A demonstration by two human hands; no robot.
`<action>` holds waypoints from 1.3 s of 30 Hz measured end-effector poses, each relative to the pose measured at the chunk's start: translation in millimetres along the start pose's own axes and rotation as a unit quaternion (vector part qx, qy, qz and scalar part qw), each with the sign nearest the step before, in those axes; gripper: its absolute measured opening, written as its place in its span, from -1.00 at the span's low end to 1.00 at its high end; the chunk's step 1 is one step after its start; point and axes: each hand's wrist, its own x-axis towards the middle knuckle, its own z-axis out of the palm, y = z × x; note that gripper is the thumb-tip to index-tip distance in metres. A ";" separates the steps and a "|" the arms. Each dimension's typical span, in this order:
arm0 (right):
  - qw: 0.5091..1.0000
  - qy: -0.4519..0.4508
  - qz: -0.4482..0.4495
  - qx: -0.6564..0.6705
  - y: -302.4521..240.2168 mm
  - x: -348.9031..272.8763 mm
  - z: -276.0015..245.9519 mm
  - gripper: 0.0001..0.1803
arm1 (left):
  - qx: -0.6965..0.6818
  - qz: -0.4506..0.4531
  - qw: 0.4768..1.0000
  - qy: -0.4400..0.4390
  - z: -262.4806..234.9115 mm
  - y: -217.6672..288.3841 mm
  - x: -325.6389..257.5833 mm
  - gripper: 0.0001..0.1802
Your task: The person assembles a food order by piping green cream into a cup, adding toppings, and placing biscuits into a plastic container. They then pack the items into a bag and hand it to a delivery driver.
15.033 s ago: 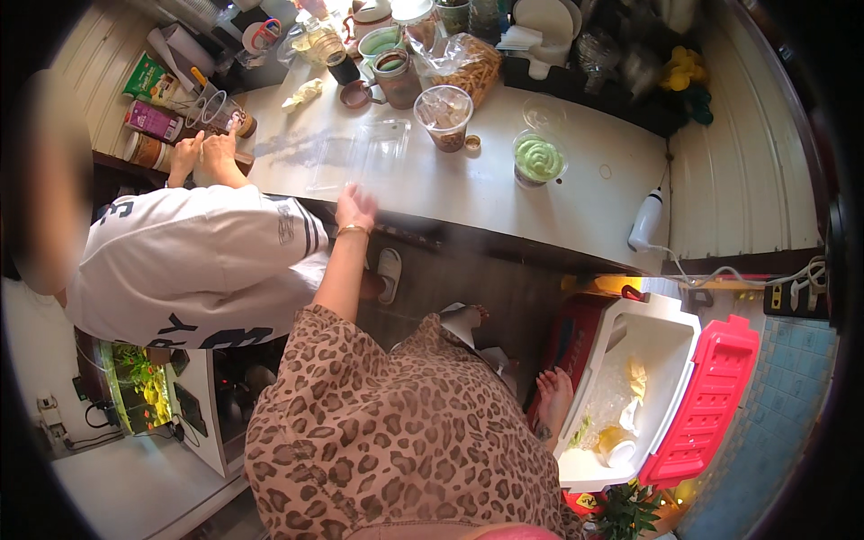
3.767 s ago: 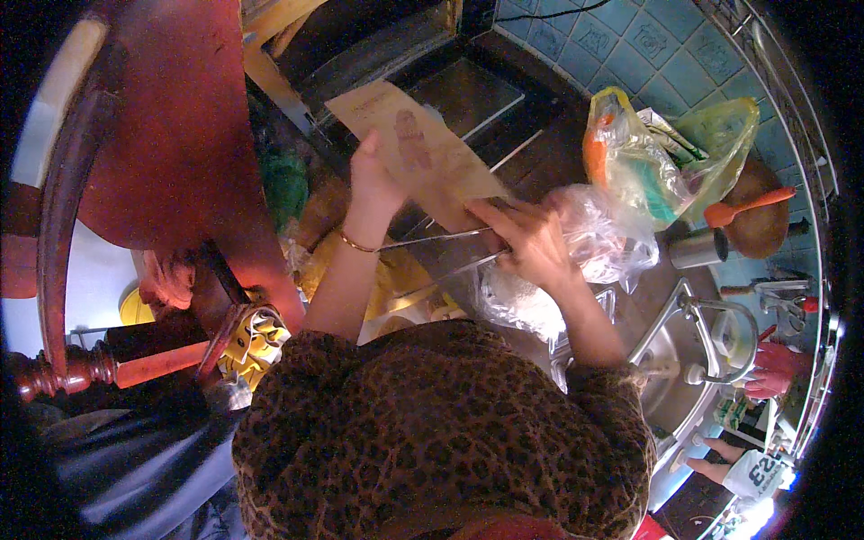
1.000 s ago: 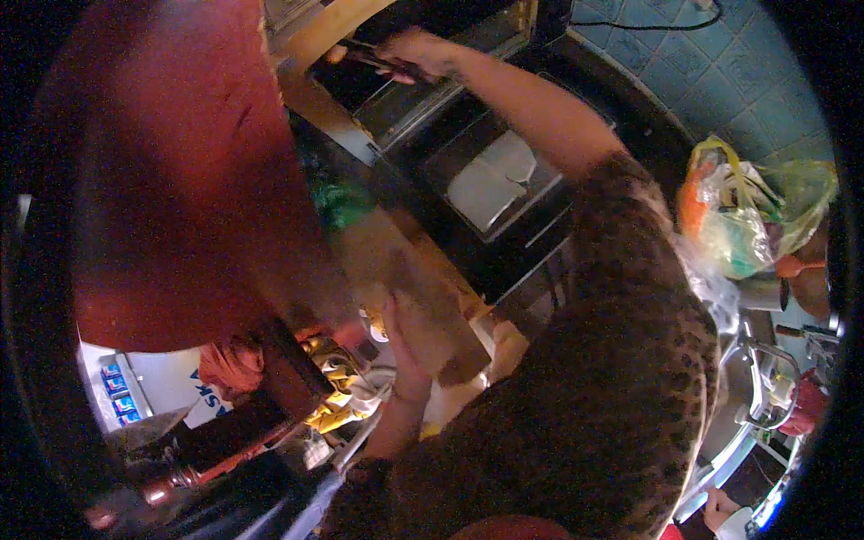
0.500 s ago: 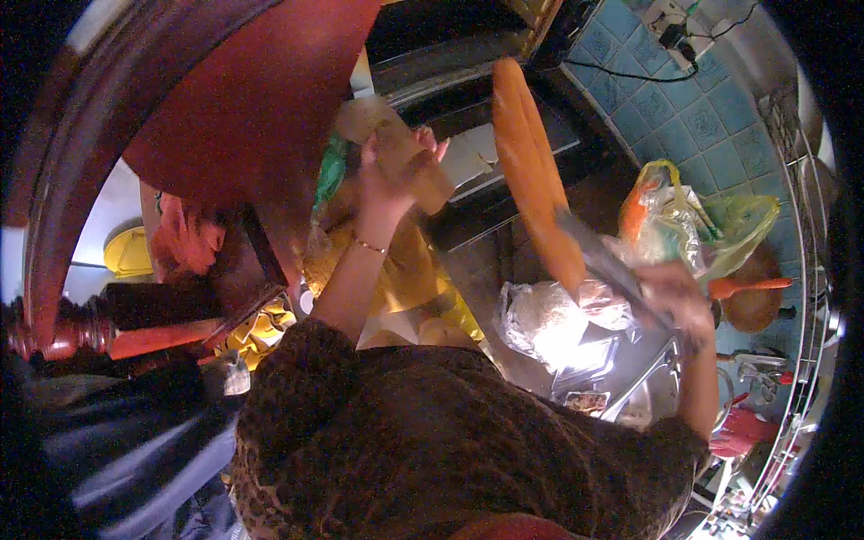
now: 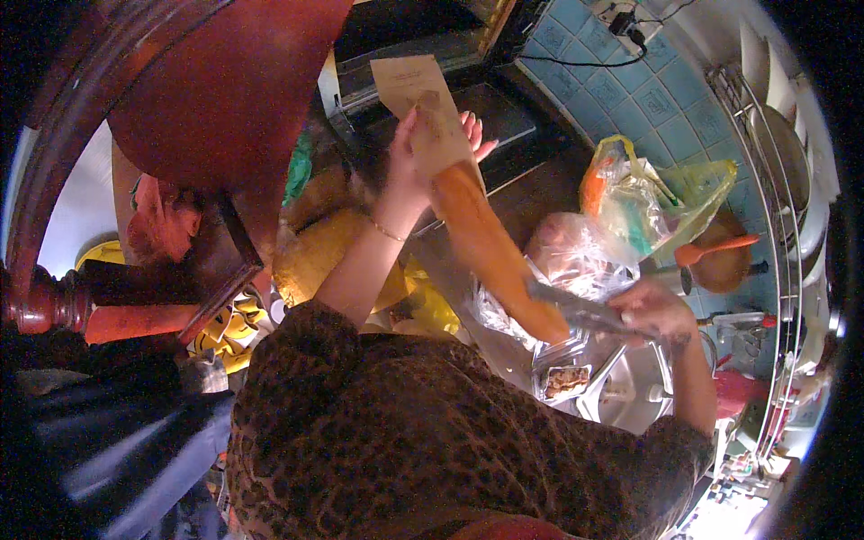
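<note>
Holding a brown paper bag (image 5: 439,130) in the left hand (image 5: 410,169) and grey tongs (image 5: 580,310) in the right hand (image 5: 655,310). Touching long bread (image 5: 490,247) with the tongs near its low end, top end at the bag's edge.

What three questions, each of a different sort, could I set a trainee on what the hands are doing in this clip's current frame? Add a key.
1. Open: What does the left hand hold?
2. True or false: The right hand touches the bread with its bare fingers.
3. Multiple choice: Where do the tongs meet the bread?
A) At its sleeve end
B) Nearer its other end

Key:
1. A paper sleeve.
2. False; it holds the tongs, and these reach the bread.
3. B.
</note>
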 end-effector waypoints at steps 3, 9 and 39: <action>0.995 -0.059 0.010 0.076 -37.5 35.5 9.0 -0.52 | -0.001 -0.022 0.999 0.026 -2.2 -9.2 -3.7 -0.43; 0.998 0.021 -0.008 0.062 -83.8 36.7 30.2 -0.53 | 0.098 0.069 0.992 0.041 -2.1 -6.1 1.3 -0.66; 0.812 0.254 -0.028 0.525 -13.2 297.2 41.3 -0.12 | 0.048 0.143 0.946 0.286 80.1 -1.1 -226.1 -0.48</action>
